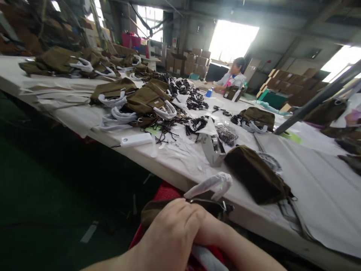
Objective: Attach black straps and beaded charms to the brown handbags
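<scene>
An olive-brown bag (pixel 153 211) with a white-wrapped handle (pixel 210 184) is at the near table edge, low in front of me. My left hand (pixel 172 222) is closed over its upper edge, knuckles up, its fingertips out of sight on the far side. Against it lies my right hand (pixel 199 220), reaching in from the right at the same part of the bag; its fingers are hidden. A dark zip-like opening shows just beyond both hands. Under the bag is something red (pixel 166 192). Another olive bag (pixel 254 173) lies on its side to the right, its straps trailing.
A grey metal tape dispenser (pixel 213 149) stands near the edge, beside a clear bag of small parts (pixel 227 134). Olive bags (pixel 150 96), black straps (pixel 187 92) and a white box-shaped item (pixel 137 140) cover the table (pixel 169 163). A slanted pole (pixel 318 99) rises at right. A co-worker (pixel 232 77) sits opposite.
</scene>
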`<state>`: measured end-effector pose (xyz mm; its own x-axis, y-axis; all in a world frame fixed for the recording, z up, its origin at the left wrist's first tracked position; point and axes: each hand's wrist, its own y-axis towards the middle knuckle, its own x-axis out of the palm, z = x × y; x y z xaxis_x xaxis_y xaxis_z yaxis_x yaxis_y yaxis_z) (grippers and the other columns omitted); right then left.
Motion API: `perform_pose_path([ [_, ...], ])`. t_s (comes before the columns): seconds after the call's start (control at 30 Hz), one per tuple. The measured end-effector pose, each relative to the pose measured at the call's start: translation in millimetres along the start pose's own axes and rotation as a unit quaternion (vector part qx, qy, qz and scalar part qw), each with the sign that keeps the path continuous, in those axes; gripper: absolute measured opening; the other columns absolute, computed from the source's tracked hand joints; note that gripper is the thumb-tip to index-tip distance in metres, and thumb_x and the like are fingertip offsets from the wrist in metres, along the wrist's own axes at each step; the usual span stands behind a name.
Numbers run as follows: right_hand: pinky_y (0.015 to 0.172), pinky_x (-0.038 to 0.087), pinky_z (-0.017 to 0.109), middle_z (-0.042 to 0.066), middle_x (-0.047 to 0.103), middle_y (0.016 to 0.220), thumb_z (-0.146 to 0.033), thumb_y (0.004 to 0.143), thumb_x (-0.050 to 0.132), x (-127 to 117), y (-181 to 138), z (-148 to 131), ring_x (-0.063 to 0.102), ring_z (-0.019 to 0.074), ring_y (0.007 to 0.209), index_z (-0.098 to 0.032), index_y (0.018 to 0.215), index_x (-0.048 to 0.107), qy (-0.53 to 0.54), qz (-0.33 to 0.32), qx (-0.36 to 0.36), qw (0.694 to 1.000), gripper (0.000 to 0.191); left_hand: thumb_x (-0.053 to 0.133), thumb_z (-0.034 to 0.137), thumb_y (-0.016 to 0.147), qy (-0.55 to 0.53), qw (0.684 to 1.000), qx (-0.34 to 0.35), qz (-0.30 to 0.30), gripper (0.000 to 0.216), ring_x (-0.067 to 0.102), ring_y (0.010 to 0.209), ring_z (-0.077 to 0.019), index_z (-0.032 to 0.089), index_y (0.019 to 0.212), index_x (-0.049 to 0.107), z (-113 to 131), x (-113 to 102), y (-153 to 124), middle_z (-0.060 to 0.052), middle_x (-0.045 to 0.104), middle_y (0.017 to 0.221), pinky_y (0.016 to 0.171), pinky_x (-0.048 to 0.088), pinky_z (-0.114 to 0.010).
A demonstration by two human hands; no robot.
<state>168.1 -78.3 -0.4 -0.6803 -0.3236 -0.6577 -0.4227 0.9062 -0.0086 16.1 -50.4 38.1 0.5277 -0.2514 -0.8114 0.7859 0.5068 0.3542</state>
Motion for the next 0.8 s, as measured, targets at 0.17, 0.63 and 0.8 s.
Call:
perform_pose_path([
  [0.17, 0.053, 0.043, 0.023, -0.001, 0.057, 0.059, -0.023, 0.079, 0.051, -6, -13, 15, 0.050, 0.0127, 0.057, -0.018, 0.066, 0.059, 0.234, 0.071, 0.128, 0.961, 0.016, 0.040, 0.015, 0.091, 0.001, 1.000, -0.027, -0.014, 0.036, 0.067, 0.102, -0.0248, 0.017, 0.116, 0.066, -23, 30, 14, -0.011, 0.073, 0.109, 0.107, 0.044, -0.051],
  [0.63, 0.080, 0.046, 0.032, 0.006, 0.071, 0.092, -0.025, 0.090, 0.056, -50, -40, -13, 0.062, 0.0202, 0.084, -0.023, 0.092, 0.071, -0.212, 0.231, 0.004, 0.949, 0.015, 0.045, 0.019, 0.094, -0.104, 0.989, 0.055, -0.086, 0.023, 0.061, 0.082, -0.0204, 0.021, 0.083, 0.065, -42, 39, 9, -0.005, 0.069, 0.083, 0.080, 0.053, -0.034],
  [0.8, 0.103, 0.039, 0.040, 0.007, 0.070, 0.115, -0.033, 0.098, 0.052, -50, -24, 19, 0.060, 0.0235, 0.107, -0.023, 0.110, 0.071, -0.185, 0.163, 0.043, 0.968, 0.024, 0.040, 0.015, 0.094, -0.132, 0.986, 0.103, -0.027, 0.026, 0.062, 0.090, -0.0203, 0.022, 0.090, 0.064, -25, 21, 6, -0.005, 0.069, 0.086, 0.098, 0.049, -0.036],
])
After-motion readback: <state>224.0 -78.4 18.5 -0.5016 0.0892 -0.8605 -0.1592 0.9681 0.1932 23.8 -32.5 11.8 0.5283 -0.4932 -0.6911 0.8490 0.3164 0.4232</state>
